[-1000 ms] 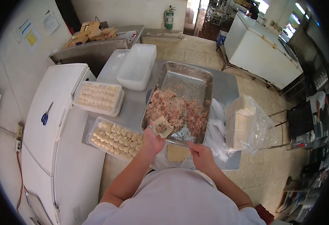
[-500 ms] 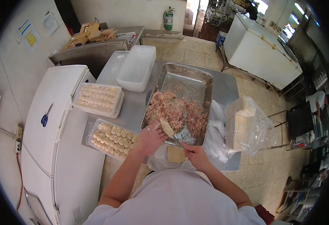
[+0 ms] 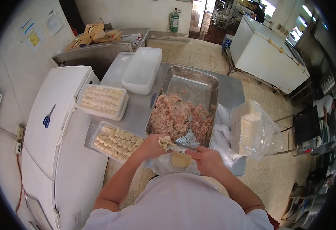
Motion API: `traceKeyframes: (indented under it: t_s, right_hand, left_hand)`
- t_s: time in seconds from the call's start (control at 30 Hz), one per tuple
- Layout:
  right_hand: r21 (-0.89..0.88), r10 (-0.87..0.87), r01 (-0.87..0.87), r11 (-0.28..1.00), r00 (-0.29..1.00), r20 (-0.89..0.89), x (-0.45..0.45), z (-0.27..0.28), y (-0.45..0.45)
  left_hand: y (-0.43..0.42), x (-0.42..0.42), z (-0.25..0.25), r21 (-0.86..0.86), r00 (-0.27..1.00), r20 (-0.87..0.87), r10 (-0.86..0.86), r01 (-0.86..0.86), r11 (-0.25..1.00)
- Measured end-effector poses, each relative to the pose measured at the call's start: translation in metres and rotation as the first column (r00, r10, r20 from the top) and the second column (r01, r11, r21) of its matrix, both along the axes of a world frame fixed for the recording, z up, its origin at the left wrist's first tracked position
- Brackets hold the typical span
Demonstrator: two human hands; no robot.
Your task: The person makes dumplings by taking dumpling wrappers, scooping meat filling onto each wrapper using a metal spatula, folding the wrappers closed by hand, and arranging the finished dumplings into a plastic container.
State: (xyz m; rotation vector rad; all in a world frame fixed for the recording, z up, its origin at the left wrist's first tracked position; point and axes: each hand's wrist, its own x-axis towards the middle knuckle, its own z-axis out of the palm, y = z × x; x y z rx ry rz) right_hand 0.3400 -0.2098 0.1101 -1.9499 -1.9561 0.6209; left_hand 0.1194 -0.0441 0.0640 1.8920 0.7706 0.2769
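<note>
My left hand (image 3: 153, 146) is closed around a dumpling wrapper (image 3: 163, 143), now folded and gathered, at the near edge of the metal tray. Between my right fingers is the handle of a flat metal spreader (image 3: 178, 148); its tip reaches the wrapper. My right hand (image 3: 208, 160) is closed on that tool. Minced meat filling (image 3: 170, 113) fills the nearer part of the tray (image 3: 215, 94). Below my hands a stack of square wrappers (image 3: 180, 159) lies on plastic. Left of my left hand, a container (image 3: 95, 142) holds rows of shaped dumplings (image 3: 119, 142).
Another dumpling-filled container (image 3: 101, 100) sits farther back, beside a white plastic bin (image 3: 141, 73). At right, bagged wrapper stacks (image 3: 246, 126) rest on the table's edge. Blue scissors (image 3: 47, 119) lie on the white fridge (image 3: 41, 153). A person (image 3: 257, 13) is far back.
The wrapper, flat on my left fingers before, is now gathered in my left hand. Both hands have come together, with the spreader's tip at the wrapper.
</note>
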Motion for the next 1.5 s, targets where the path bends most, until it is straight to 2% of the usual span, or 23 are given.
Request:
traceKeyframes:
  t_s: [0.03,0.13,0.17,0.23,0.33,0.43,0.47,0.57,0.63,0.67,0.77,0.83,0.93,1.0,1.03,1.1,1.17,1.23,1.33,1.43,1.5]
  right_hand:
    - [-0.030,0.009,-0.010,1.000,1.000,-0.023,0.009,0.010,-0.001]
    - [-0.052,-0.034,0.028,0.998,0.991,-0.131,0.038,0.022,-0.005]
    - [-0.049,-0.060,0.052,0.997,0.983,-0.173,0.042,0.023,-0.005]
    - [-0.151,-0.210,0.163,0.975,0.898,-0.386,0.031,0.017,-0.001]
    - [-0.253,-0.338,0.228,0.940,0.716,-0.611,-0.006,0.002,0.010]
    - [-0.257,-0.346,0.234,0.938,0.557,-0.755,-0.034,-0.032,0.023]
    - [-0.249,-0.336,0.234,0.940,0.506,-0.794,-0.038,-0.042,0.025]
    - [-0.257,-0.329,0.206,0.944,0.597,-0.731,-0.040,-0.048,0.035]
    - [-0.265,-0.287,0.145,0.953,0.708,-0.645,-0.044,-0.024,0.043]
    - [-0.271,-0.258,0.111,0.956,0.757,-0.601,-0.048,-0.014,0.047]
    - [-0.306,-0.292,0.093,0.948,0.640,-0.711,-0.063,-0.010,0.052]
    - [-0.280,-0.293,0.127,0.952,0.650,-0.701,-0.069,-0.027,0.056]
    - [-0.286,-0.329,0.173,0.942,0.626,-0.707,-0.073,-0.040,0.060]
    - [-0.294,-0.348,0.193,0.936,0.617,-0.705,-0.077,-0.042,0.062]
    - [-0.291,-0.350,0.199,0.936,0.625,-0.698,-0.079,-0.041,0.063]
    - [-0.291,-0.350,0.199,0.936,0.624,-0.698,-0.083,-0.045,0.063]
    - [-0.297,-0.348,0.187,0.936,0.606,-0.715,-0.087,-0.055,0.063]
    - [-0.317,-0.355,0.177,0.932,0.619,-0.700,-0.093,-0.051,0.064]
    - [-0.327,-0.349,0.159,0.931,0.641,-0.683,-0.098,-0.052,0.064]
    - [-0.317,-0.350,0.170,0.933,0.627,-0.695,-0.104,-0.053,0.064]
    - [-0.306,-0.351,0.182,0.934,0.619,-0.703,-0.107,-0.053,0.063]
  left_hand:
    - [-0.001,-0.001,0.000,0.041,0.999,-0.012,-0.030,0.030,0.999]
    - [-0.005,-0.004,-0.007,0.024,0.997,0.041,0.064,-0.066,0.998]
    - [-0.008,-0.004,-0.006,-0.069,0.990,0.043,0.133,-0.130,0.989]
    - [-0.017,-0.001,0.004,-0.251,0.964,0.029,0.262,-0.247,0.936]
    - [-0.033,0.006,-0.008,-0.639,0.893,0.222,0.391,-0.170,0.751]
    - [-0.046,0.008,-0.002,-0.676,0.898,0.231,0.375,-0.130,0.726]
    - [-0.050,0.007,-0.006,-0.615,0.918,0.200,0.344,-0.156,0.773]
    - [-0.054,-0.003,-0.013,-0.427,0.961,0.097,0.258,-0.194,0.883]
    - [-0.055,-0.011,-0.010,-0.323,0.980,0.022,0.198,-0.180,0.929]
    - [-0.056,-0.014,-0.009,-0.342,0.981,0.039,0.193,-0.168,0.924]
    - [-0.057,-0.024,-0.008,-0.412,0.977,0.080,0.196,-0.147,0.899]
    - [-0.054,-0.035,-0.017,-0.477,0.971,0.106,0.212,-0.138,0.868]
    - [-0.048,-0.058,-0.037,-0.475,0.947,0.097,0.307,-0.227,0.850]
    - [-0.039,-0.076,-0.047,-0.199,0.900,0.051,0.434,-0.416,0.887]
    - [-0.033,-0.086,-0.051,-0.052,0.869,0.043,0.493,-0.491,0.870]
    - [-0.017,-0.113,-0.058,0.058,0.780,0.115,0.615,-0.624,0.779]
    - [0.012,-0.138,-0.050,-0.142,0.628,0.036,0.777,-0.767,0.626]
    - [0.039,-0.157,-0.042,0.036,0.514,-0.044,0.857,-0.856,0.515]
    - [0.078,-0.189,-0.055,0.079,0.555,-0.084,0.827,-0.824,0.561]
    - [0.110,-0.218,-0.086,-0.115,0.661,-0.040,0.749,-0.748,0.654]
    - [0.119,-0.214,-0.086,0.086,0.699,-0.143,0.701,-0.696,0.712]
